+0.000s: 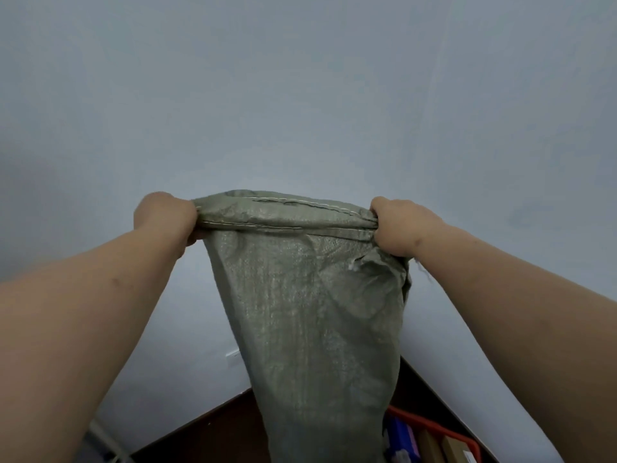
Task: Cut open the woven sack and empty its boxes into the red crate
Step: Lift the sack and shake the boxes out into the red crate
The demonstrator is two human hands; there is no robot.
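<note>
A grey-green woven sack (310,322) hangs upside down in front of me, its stitched bottom seam at the top. My left hand (165,217) grips the seam's left corner and my right hand (399,225) grips the right corner, both raised at arm's length. The sack hangs limp and narrows toward the bottom of the frame. Below it, at the lower right, the red crate (467,441) shows part of its rim, with a blue box (402,436) and brown boxes (452,449) inside. The sack's mouth is out of sight.
A plain pale blue wall (300,95) fills most of the view. A dark brown floor or surface (217,432) meets the wall in a corner behind the sack. A small white wall socket (232,357) sits left of the sack.
</note>
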